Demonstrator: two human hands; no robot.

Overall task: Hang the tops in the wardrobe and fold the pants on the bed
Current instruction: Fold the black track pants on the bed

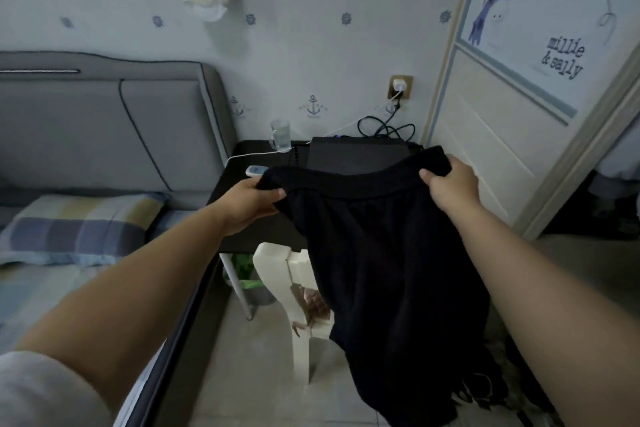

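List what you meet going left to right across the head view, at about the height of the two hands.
Plaid pillow → left hand gripping the waistband → black pants hanging between the hands → right hand gripping the other end of the waistband → white wardrobe door.

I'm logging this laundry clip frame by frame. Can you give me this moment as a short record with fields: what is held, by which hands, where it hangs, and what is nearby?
held item: black pants, gripped at the waistband
left hand: grips the waistband's left end
right hand: grips the waistband's right end
garment state: unfolded, hanging down in front of a white plastic chair
bed: to the left, with a plaid pillow
side table: black, behind the pants, carrying a glass mug
wardrobe door: to the right
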